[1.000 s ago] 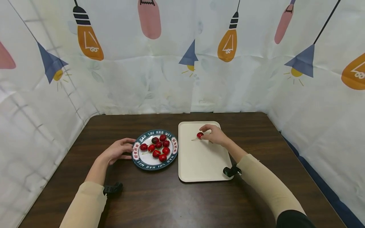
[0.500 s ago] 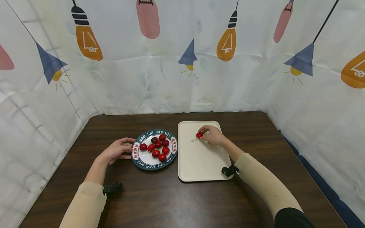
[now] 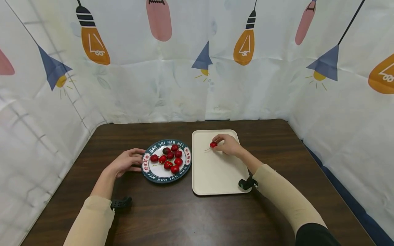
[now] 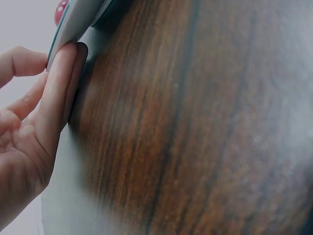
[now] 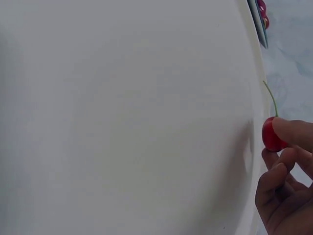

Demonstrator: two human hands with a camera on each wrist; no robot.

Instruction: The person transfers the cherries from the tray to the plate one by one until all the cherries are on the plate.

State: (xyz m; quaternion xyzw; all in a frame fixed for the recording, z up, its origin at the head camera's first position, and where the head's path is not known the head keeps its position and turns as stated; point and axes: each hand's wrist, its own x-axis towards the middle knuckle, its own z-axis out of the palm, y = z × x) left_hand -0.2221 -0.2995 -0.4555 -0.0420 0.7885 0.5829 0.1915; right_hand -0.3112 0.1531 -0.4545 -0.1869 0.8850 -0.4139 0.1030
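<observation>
One glossy red cherry (image 3: 212, 145) (thin green stem) in right hand (image 3: 229, 146).

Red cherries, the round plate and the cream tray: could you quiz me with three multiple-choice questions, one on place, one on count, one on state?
1. Where is the cream rectangular plastic tray?
A. right of the plate
B. left of the plate
C. under the plate

2. How many red cherries lie on the round white plate with a dark green rim?
A. two
B. eight
C. fifteen

3. What is the right hand doing?
A. lying flat
B. gripping the tray rim
C. pinching a single red cherry

Answers: 1 A, head view shows the tray on that side; 2 B, eight countable there; 3 C, the right hand's fingertips close on the fruit.
</observation>
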